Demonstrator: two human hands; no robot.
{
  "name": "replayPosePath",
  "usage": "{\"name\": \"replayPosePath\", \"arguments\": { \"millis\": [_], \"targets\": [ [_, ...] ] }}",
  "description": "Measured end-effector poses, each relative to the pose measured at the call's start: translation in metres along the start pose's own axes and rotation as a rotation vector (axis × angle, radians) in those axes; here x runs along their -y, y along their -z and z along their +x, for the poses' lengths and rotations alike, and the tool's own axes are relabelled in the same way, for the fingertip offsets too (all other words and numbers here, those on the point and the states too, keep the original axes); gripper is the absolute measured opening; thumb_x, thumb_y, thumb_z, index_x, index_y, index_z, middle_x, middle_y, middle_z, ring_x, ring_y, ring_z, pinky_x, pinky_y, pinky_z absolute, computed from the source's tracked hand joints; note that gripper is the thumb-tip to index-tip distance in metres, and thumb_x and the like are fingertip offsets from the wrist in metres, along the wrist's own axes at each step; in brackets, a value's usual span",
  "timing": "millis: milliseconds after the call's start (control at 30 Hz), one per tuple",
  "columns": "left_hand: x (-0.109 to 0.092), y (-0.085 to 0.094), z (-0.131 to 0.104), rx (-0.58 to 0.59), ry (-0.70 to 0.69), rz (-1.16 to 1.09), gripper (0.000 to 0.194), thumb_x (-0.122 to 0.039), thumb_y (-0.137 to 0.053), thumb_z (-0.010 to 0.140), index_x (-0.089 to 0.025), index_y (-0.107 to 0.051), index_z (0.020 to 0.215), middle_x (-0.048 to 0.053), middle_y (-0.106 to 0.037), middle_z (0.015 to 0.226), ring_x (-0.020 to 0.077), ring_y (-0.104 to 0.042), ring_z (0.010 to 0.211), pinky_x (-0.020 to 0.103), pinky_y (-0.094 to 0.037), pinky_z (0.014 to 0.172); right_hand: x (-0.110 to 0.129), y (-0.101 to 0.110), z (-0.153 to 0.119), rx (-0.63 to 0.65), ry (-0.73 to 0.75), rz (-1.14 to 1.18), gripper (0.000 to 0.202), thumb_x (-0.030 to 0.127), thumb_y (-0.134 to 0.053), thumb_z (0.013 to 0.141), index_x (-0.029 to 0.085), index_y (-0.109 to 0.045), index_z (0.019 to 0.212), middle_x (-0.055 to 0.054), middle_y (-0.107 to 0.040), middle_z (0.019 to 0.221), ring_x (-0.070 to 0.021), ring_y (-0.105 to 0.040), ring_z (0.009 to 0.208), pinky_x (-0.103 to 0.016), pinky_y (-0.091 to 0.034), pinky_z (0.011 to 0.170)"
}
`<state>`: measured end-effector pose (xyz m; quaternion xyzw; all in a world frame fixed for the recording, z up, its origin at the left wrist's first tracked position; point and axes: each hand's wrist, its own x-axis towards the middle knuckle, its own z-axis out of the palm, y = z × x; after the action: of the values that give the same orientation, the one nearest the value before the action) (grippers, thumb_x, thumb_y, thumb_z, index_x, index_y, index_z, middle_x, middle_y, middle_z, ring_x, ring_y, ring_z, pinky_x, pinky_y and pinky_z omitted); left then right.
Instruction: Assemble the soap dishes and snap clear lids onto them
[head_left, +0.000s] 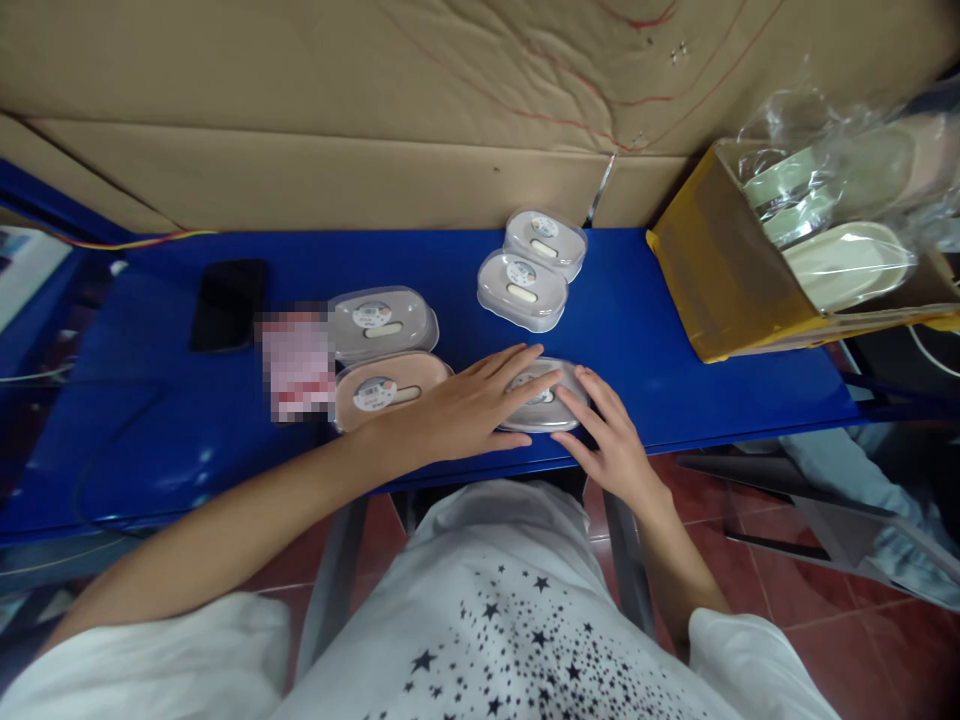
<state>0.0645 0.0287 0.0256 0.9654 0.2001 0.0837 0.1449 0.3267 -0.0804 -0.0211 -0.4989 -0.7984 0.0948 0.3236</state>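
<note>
My left hand (484, 402) reaches across the front of the blue table, its fingers spread over the left part of an oval plastic box with a clear lid (534, 408). At that box's right end lies my right hand (611, 432), fingers apart and tips at its edge. A round label shows partly between the fingers. Just left, partly behind my left hand, sits a pinkish oval box (420, 372), with a greyish one (409, 345) behind it. Farther back stand two more clear-lidded boxes, a nearer one (491, 292) and a farther one (570, 243), overlapping in view.
The blue table (615, 330) backs onto a brown cardboard wall (337, 170). A cardboard box (686, 270) at right holds green and cream plastic pieces in clear film. At left lie a black phone (229, 305) and a pixelated pink-white item (298, 362).
</note>
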Motion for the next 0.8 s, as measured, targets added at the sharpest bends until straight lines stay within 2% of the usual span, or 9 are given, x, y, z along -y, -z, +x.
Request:
{"name": "replayPosePath", "arguments": {
  "millis": [133,267,433,567,667,800],
  "targets": [
    [-0.005,-0.005,0.0,-0.009,0.012,0.187,0.088,-0.053,-0.069,0.106,-0.02,-0.025,0.175,0.028,-0.027,0.18,0.046,-0.041,0.162,0.06,-0.04,0.129,0.0,0.001,0.0,0.04,0.019,-0.037,0.083,0.032,-0.067,0.109,0.05,-0.02,0.176,0.002,-0.024,0.185,-0.0348,-0.037,0.166,-0.066,-0.044,0.131],
    [-0.011,-0.001,0.001,0.017,0.009,0.31,0.086,-0.056,-0.065,0.107,-0.018,-0.027,0.175,0.03,-0.034,0.176,0.0473,-0.048,0.155,0.058,-0.048,0.12,0.001,0.001,0.0,0.038,0.022,-0.063,0.083,0.031,-0.067,0.109,0.05,-0.02,0.175,0.002,-0.021,0.186,-0.0353,-0.037,0.167,-0.066,-0.045,0.131],
    [-0.015,0.003,0.005,0.024,0.026,0.308,0.085,-0.058,-0.067,0.105,-0.018,-0.034,0.172,0.03,-0.045,0.168,0.0449,-0.058,0.144,0.052,-0.056,0.107,0.0,0.0,0.0,0.04,0.021,-0.043,0.081,0.032,-0.068,0.108,0.048,-0.025,0.175,0.001,-0.023,0.186,-0.0361,-0.036,0.167,-0.067,-0.043,0.131],
    [-0.022,0.005,0.009,0.032,0.067,0.275,0.085,-0.054,-0.075,0.102,-0.018,-0.038,0.17,0.029,-0.05,0.163,0.0437,-0.061,0.14,0.052,-0.055,0.107,-0.002,-0.002,0.0,0.008,0.019,-0.011,0.079,0.035,-0.071,0.107,0.047,-0.03,0.174,-0.002,-0.03,0.183,-0.0356,-0.038,0.166,-0.067,-0.044,0.131],
    [-0.03,0.008,0.001,0.038,0.133,0.287,0.088,-0.054,-0.076,0.101,-0.022,-0.033,0.172,0.03,-0.043,0.17,0.046,-0.054,0.15,0.06,-0.048,0.117,-0.003,-0.003,0.0,-0.004,0.003,-0.015,0.076,0.037,-0.071,0.107,0.046,-0.035,0.172,-0.005,-0.037,0.179,-0.0363,-0.043,0.162,-0.066,-0.047,0.128],
    [-0.038,0.014,-0.033,-0.012,0.252,0.332,0.085,-0.048,-0.072,0.105,-0.027,-0.028,0.175,0.025,-0.025,0.182,0.0472,-0.034,0.165,0.072,-0.031,0.129,0.001,-0.006,0.001,-0.106,-0.055,-0.062,0.068,0.04,-0.075,0.104,0.044,-0.047,0.166,-0.01,-0.05,0.166,-0.0386,-0.052,0.154,-0.066,-0.052,0.122]
  ]
}}
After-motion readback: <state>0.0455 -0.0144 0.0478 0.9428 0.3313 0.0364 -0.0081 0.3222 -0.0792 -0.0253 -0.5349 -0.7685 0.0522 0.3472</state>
